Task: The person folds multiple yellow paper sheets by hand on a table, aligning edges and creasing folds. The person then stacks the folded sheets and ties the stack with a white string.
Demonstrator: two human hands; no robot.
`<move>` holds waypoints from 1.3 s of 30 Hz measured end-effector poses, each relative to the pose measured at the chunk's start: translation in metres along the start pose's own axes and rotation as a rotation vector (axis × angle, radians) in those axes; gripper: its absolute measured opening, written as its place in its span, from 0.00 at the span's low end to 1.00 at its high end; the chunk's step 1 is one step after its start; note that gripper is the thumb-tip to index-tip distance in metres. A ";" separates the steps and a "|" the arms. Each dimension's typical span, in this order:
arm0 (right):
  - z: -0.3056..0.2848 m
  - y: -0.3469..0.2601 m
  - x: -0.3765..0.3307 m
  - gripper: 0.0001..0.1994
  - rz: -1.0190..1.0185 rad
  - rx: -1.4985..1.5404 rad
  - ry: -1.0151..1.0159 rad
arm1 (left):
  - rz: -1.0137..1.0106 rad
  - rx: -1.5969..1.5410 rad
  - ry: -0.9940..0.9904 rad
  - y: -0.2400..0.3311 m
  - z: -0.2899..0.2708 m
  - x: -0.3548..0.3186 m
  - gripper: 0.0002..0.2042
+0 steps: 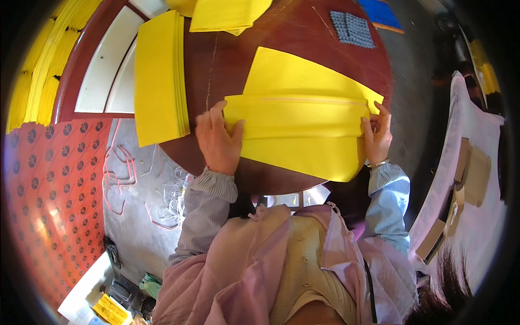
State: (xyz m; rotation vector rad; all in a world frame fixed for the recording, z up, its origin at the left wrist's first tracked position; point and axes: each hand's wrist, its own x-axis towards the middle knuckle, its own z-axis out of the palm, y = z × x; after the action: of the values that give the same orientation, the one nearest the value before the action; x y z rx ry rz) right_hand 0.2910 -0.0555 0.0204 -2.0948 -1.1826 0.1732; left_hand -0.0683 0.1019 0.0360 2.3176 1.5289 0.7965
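Yellow paper [303,116], a large sheet partly folded over on itself, lies on the round dark-red table [227,59], near the table's front edge and toward its right side; its lower flap hangs just past the front rim. A folded band runs across the sheet from left to right, with a crease line along its top.

The left hand [218,140] rests on the left end of that band, fingers spread and pressing the paper flat against the table, thumb laid on the sheet rather than closed round it. The right hand [377,135] is at the right end of the band, fingertips pinching the folded edge of the paper.

Beside the left hand, along the table's left edge, sits a stack of yellow sheets [160,78], squared up and well apart from the sheet being folded. More yellow paper [227,13] lies at the far edge. A small grey-blue patterned mat [352,28] lies near the far right edge.

Left of the table, a red patterned sheet [51,195] covers the floor.
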 end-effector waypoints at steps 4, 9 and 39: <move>0.000 0.000 0.001 0.24 -0.046 -0.009 0.002 | 0.293 0.078 0.100 0.008 0.005 0.008 0.27; 0.001 -0.004 0.001 0.25 -0.008 0.025 -0.001 | 0.243 -0.119 -0.156 0.024 0.034 0.011 0.24; 0.036 -0.036 -0.021 0.33 -0.177 -0.631 -0.181 | 0.274 0.247 -0.127 0.034 0.064 -0.003 0.36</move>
State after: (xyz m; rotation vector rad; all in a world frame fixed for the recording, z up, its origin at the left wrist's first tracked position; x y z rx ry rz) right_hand 0.2383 -0.0420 0.0119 -2.5258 -1.6886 -0.1138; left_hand -0.0073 0.0906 -0.0004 2.7424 1.3399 0.5299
